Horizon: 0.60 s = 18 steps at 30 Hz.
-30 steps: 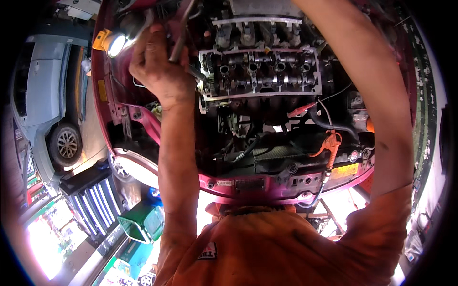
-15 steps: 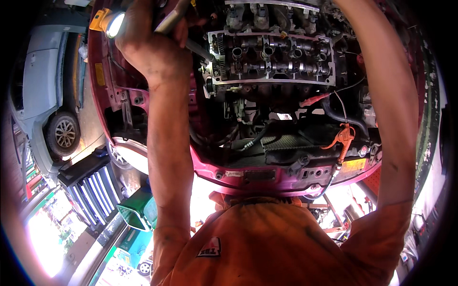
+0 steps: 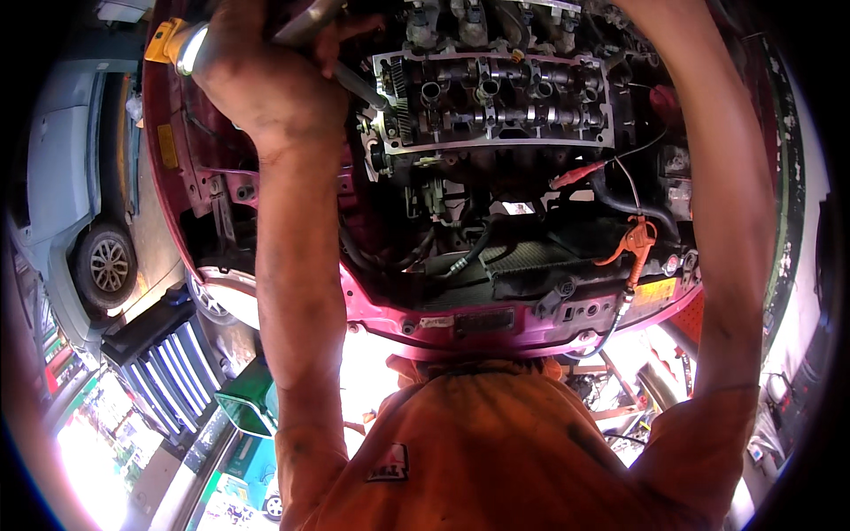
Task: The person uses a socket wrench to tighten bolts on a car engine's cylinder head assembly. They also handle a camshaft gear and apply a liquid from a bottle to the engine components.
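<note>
In the red car (image 3: 425,334), the engine (image 3: 478,149) stands uncovered, cams (image 3: 531,117) bare; work by the gears (image 3: 400,84) looks unfinished. The left hand (image 3: 270,80) seems curled around a bar (image 3: 307,22) near them; the right hand is out of view, its grip unknown.

Front body panel (image 3: 398,320): glossy magenta-pink. Cylinder head (image 3: 496,144): silver-grey rim around a dark interior; camshafts (image 3: 531,116) in bright and dark metallic grey. Metal bar (image 3: 308,21): dull grey-brown. Air gun (image 3: 639,237): orange. Pointed tool (image 3: 575,174): red. Radiator (image 3: 527,255): dark grey, finely ribbed. Front label (image 3: 656,289): yellow. Lamp (image 3: 164,42): yellow housing, white light. Shirt (image 3: 496,442): orange, with dark smudges. Bin (image 3: 243,389): green. Slatted panel (image 3: 173,367): black with white stripes. Parked vehicle (image 3: 66,146): pale blue-grey; wheel (image 3: 108,265): silver spokes within a black tyre.
</note>
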Each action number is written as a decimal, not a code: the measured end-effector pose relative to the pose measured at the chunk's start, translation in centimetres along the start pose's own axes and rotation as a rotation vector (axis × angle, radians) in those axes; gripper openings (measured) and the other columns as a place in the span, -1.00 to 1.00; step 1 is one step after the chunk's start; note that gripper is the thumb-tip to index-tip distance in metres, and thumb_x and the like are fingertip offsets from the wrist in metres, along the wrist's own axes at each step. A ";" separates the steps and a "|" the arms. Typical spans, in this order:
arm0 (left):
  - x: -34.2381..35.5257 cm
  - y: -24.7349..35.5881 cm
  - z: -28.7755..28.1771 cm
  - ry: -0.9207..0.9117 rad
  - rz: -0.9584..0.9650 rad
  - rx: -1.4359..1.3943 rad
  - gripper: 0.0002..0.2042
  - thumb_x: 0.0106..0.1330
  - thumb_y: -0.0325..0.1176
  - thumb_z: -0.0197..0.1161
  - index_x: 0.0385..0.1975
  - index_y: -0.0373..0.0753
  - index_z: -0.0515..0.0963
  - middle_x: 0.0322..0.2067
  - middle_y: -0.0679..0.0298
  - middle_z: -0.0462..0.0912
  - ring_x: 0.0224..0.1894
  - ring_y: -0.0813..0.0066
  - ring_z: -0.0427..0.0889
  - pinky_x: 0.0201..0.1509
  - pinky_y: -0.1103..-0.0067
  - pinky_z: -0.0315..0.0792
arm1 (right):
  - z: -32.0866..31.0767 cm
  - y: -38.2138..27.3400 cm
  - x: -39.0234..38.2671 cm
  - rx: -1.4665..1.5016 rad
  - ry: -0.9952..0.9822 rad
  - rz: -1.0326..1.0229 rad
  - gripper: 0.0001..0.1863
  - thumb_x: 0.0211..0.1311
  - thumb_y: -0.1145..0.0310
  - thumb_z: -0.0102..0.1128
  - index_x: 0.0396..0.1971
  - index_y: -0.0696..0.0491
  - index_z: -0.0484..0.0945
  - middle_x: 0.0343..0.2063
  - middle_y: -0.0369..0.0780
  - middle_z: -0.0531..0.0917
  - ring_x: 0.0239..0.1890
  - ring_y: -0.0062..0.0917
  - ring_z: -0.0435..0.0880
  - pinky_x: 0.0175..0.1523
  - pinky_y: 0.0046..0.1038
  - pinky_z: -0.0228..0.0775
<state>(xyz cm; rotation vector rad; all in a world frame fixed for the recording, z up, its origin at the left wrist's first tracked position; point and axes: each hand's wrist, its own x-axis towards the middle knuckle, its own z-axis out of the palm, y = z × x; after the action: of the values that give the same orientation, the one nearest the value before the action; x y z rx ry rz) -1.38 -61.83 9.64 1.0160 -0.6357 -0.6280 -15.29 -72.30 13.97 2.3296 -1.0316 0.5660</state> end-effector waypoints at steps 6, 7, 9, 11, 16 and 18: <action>1.9 -0.9 -3.5 -0.181 0.449 0.393 -0.77 0.39 -0.38 0.02 -0.30 -0.44 0.54 -0.70 0.20 0.44 -0.82 0.56 0.28 -0.64 0.45 0.56 | 1.6 0.9 0.2 0.166 0.083 -0.103 -0.79 0.08 0.34 0.13 -0.34 0.06 0.68 -0.38 -0.13 0.70 -0.21 -0.23 0.68 -0.02 -0.20 0.50; 1.6 -0.2 -2.8 -0.146 0.190 0.093 -0.76 0.39 -0.37 0.01 -0.31 -0.46 0.53 -0.70 0.19 0.46 -0.83 0.56 0.27 -0.66 0.47 0.55 | 0.7 1.0 0.3 0.168 0.107 -0.124 -0.78 0.06 0.33 0.14 -0.33 0.05 0.68 -0.35 -0.14 0.70 -0.19 -0.23 0.67 0.01 -0.21 0.48; 1.0 0.9 -2.5 -0.178 0.229 0.213 -0.74 0.40 -0.36 0.02 -0.33 -0.46 0.53 -0.72 0.19 0.45 -0.83 0.57 0.26 -0.67 0.48 0.53 | -0.5 0.6 -0.2 0.191 0.052 -0.062 -0.79 0.03 0.35 0.15 -0.34 0.04 0.67 -0.36 -0.14 0.70 -0.18 -0.23 0.67 0.04 -0.20 0.46; 0.7 1.5 -2.5 -0.155 0.166 0.232 -0.74 0.40 -0.35 0.02 -0.35 -0.46 0.54 -0.74 0.19 0.44 -0.84 0.57 0.25 -0.69 0.49 0.50 | -1.1 0.3 -0.6 0.217 0.016 -0.029 -0.81 0.01 0.35 0.17 -0.36 0.04 0.66 -0.36 -0.14 0.69 -0.18 -0.22 0.66 0.06 -0.20 0.43; 0.1 -0.1 -3.2 -0.080 0.024 0.176 -0.72 0.40 -0.32 0.04 -0.44 -0.42 0.52 -0.77 0.21 0.41 -0.85 0.56 0.23 -0.73 0.53 0.39 | -0.2 -0.4 -2.4 0.259 0.114 -0.009 -0.88 0.00 0.35 0.19 -0.46 0.04 0.60 -0.36 -0.15 0.68 -0.18 -0.23 0.65 0.05 -0.17 0.40; -0.4 0.6 -2.8 -0.067 -0.087 0.068 -0.72 0.38 -0.30 0.06 -0.41 -0.44 0.54 -0.76 0.20 0.43 -0.83 0.56 0.24 -0.68 0.53 0.42 | -0.6 -0.2 -2.7 0.234 0.047 0.011 -0.84 0.05 0.33 0.20 -0.37 0.05 0.58 -0.32 -0.14 0.68 -0.15 -0.22 0.65 0.04 -0.19 0.43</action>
<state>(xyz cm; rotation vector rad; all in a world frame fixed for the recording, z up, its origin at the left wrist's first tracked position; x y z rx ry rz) 0.49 -59.76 9.02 1.0939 -0.6778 -0.7235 -16.91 -70.36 12.88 2.4992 -1.0038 0.7786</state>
